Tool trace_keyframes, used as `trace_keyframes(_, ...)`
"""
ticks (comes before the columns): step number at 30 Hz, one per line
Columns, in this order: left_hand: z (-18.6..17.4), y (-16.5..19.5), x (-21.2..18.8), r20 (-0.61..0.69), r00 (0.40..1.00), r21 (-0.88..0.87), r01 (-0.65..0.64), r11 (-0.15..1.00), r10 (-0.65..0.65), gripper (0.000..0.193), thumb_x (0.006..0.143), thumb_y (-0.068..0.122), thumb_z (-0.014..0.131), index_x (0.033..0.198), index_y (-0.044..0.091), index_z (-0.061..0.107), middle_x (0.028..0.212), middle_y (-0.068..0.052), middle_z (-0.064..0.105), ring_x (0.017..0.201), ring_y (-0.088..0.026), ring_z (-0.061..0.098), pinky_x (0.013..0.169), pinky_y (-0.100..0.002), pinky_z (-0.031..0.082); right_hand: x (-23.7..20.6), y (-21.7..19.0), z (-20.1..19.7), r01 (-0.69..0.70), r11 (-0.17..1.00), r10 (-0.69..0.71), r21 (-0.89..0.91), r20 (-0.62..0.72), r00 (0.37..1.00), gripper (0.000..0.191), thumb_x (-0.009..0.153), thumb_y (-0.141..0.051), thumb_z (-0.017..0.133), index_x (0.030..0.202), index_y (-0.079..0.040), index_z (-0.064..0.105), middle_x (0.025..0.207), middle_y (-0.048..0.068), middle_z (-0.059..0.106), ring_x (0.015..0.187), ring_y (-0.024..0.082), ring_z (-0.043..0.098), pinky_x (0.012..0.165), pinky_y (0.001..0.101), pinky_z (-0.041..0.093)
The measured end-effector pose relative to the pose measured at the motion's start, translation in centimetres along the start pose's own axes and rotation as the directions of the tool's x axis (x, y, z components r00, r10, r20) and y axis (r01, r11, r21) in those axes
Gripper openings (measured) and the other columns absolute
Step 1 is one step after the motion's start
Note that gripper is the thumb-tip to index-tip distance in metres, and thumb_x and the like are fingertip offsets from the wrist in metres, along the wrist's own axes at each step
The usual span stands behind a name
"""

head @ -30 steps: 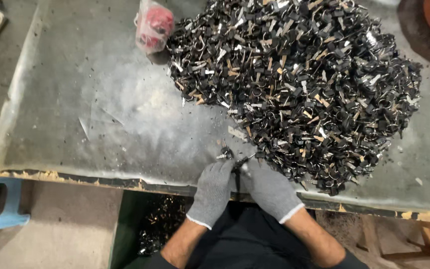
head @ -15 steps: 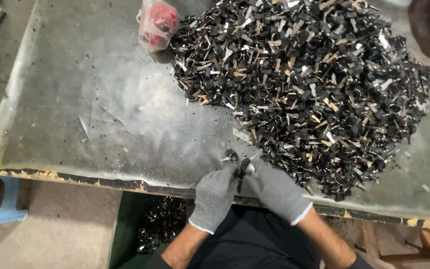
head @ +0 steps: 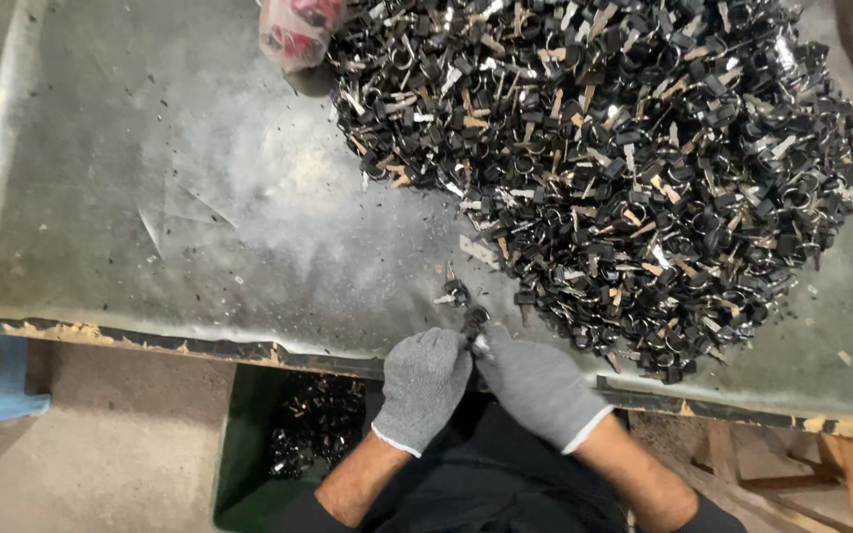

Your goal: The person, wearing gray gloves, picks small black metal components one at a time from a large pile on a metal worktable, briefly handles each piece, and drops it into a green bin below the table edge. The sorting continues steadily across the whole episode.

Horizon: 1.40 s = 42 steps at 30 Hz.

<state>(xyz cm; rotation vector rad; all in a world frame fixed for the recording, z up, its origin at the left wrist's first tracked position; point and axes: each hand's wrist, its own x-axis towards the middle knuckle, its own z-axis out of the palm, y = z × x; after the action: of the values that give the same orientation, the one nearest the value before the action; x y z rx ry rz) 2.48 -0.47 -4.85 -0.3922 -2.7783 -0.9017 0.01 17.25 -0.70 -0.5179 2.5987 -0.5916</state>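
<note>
At the near edge of the worn grey table (head: pixel 150 197), both gloved hands meet fingertip to fingertip, the left hand (head: pixel 425 380) and right hand (head: pixel 535 380) pinched together on one small black clip part (head: pixel 474 326) held just above the surface. Its long axis cannot be told. Just beyond the fingers lies another loose piece (head: pixel 454 292), and the big pile of black clip parts (head: pixel 624 158) spreads toward the far right corner, nearer the right hand; a green bin (head: pixel 249 454) holding more parts sits under the edge, nearer the left.

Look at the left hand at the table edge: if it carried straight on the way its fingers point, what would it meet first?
Probably the small black part pinched between the left hand and right hand; beyond it, the pile of black clips.
</note>
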Motion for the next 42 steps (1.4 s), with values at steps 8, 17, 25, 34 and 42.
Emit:
trace_keyframes(8, -1.7, 0.4, 1.7, 0.066, 0.998, -0.006, 0.008, 1.000, -0.008, 0.013, 0.089, 0.020, 0.072, 0.085, 0.009, 0.068, 0.076, -0.010, 0.065, 0.072, -0.032, 0.067, 0.062, -0.046, 0.051, -0.1, 0.0, -0.1, -0.262, 0.961, 0.270, -0.094, 0.084, 0.959, 0.041, 0.104, -0.030, 0.055, 0.136, -0.005, 0.044, 0.086, 0.017, 0.075, 0.078, 0.035, 0.074, 0.067, 0.0488, 0.060)
trace_keyframes(17, -12.5, -1.2, 5.6, 0.404, 0.913, 0.204, -0.022, 0.979, -0.064, 0.034, 0.085, 0.014, 0.063, 0.119, 0.011, 0.069, 0.110, -0.010, 0.073, 0.099, -0.030, 0.070, 0.085, -0.044, 0.056, -0.8, 1.0, 1.0, -0.144, 0.990, 0.144, 0.002, -0.032, 0.989, 0.056, 0.094, -0.034, 0.062, 0.142, -0.007, 0.050, 0.090, 0.015, 0.074, 0.078, 0.034, 0.075, 0.065, 0.0465, 0.061)
trace_keyframes(25, -3.6, -1.7, 9.1, 0.329, 0.918, -0.023, -0.228, 0.973, 0.223, 0.011, 0.086, 0.022, 0.071, 0.095, 0.016, 0.076, 0.104, -0.005, 0.075, 0.098, -0.025, 0.072, 0.083, -0.039, 0.058, -2.0, 1.1, 2.7, -0.058, 0.995, 0.065, 0.083, -0.084, 0.994, 0.024, 0.096, -0.029, 0.061, 0.106, -0.009, 0.067, 0.087, 0.014, 0.075, 0.078, 0.034, 0.075, 0.066, 0.0466, 0.060)
trace_keyframes(34, -1.7, 0.8, 4.5, 0.069, 0.997, -0.173, -0.007, 0.985, 0.019, 0.024, 0.085, 0.014, 0.070, 0.108, 0.005, 0.069, 0.097, -0.013, 0.073, 0.090, -0.033, 0.071, 0.077, -0.045, 0.055, -0.6, 0.9, 1.0, -0.291, 0.956, 0.282, -0.031, -0.169, 0.945, 0.028, 0.094, -0.027, 0.063, 0.111, -0.005, 0.063, 0.085, 0.015, 0.073, 0.071, 0.037, 0.073, 0.058, 0.0478, 0.059)
trace_keyframes(42, -1.4, -0.2, 3.3, 0.183, 0.974, -0.056, 0.149, 0.987, -0.136, 0.020, 0.083, 0.017, 0.074, 0.101, 0.009, 0.070, 0.088, -0.011, 0.071, 0.083, -0.033, 0.070, 0.071, -0.047, 0.054, 0.3, 0.2, 0.2, -0.121, 0.989, 0.129, 0.084, -0.086, 0.988, 0.032, 0.094, -0.032, 0.064, 0.109, -0.004, 0.065, 0.095, 0.019, 0.069, 0.088, 0.036, 0.071, 0.071, 0.0467, 0.059)
